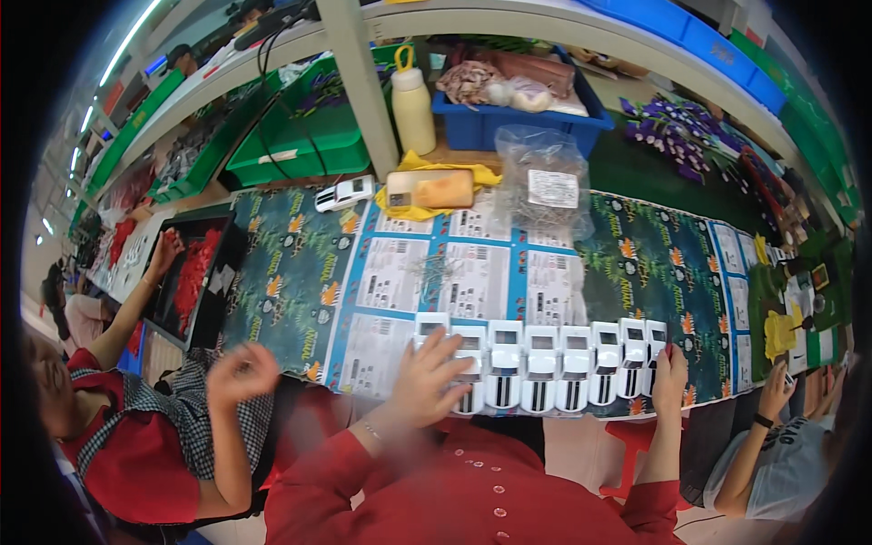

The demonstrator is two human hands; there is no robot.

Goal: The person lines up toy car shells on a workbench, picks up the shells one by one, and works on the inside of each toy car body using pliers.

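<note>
A row of several white toy cars (pixel 572 368) with black stripes stands side by side at the near edge of the table. My left hand (pixel 422 386) lies over the left end of the row, its fingers spread across the leftmost toy cars (pixel 431 322) and partly hiding them. At the other end, my right hand (pixel 670 380) has its fingers closed against the outer side of the rightmost toy car (pixel 654 350), which leans slightly. The far side of that hand's grip is hidden.
Behind the row lie small metal pieces (pixel 434 272), a clear bag of metal pieces (pixel 545 191), a phone (pixel 429 189) on yellow cloth and another toy car (pixel 345 194). A bottle (pixel 413 109) and blue bin (pixel 518 123) stand farther back. Co-workers (pixel 136 445) sit on both sides.
</note>
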